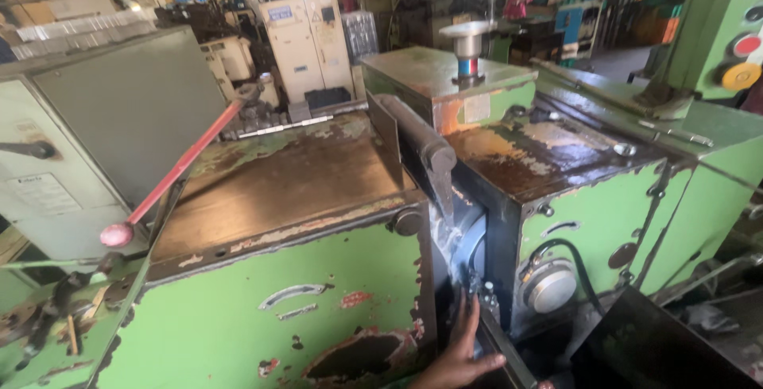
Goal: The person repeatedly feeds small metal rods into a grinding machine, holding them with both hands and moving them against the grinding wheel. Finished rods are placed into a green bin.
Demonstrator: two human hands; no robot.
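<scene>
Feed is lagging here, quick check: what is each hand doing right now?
Left hand: not in view.
Right hand: open, fingers spread, reaching into the gap of the green machine, holding nothing.

One hand (461,357) in view at the bottom edge of the head view, which hand cannot be told, fingers (470,317) extended and spread, pointing upward, palm facing away, wrist cut off by the frame

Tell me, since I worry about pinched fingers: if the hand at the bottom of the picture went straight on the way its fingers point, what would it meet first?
Probably the small dark metal parts in the narrow gap between the two green housings. The hand points up into that gap, fingers nearly there. Which hand it is, and the depth, I cannot tell.
</scene>
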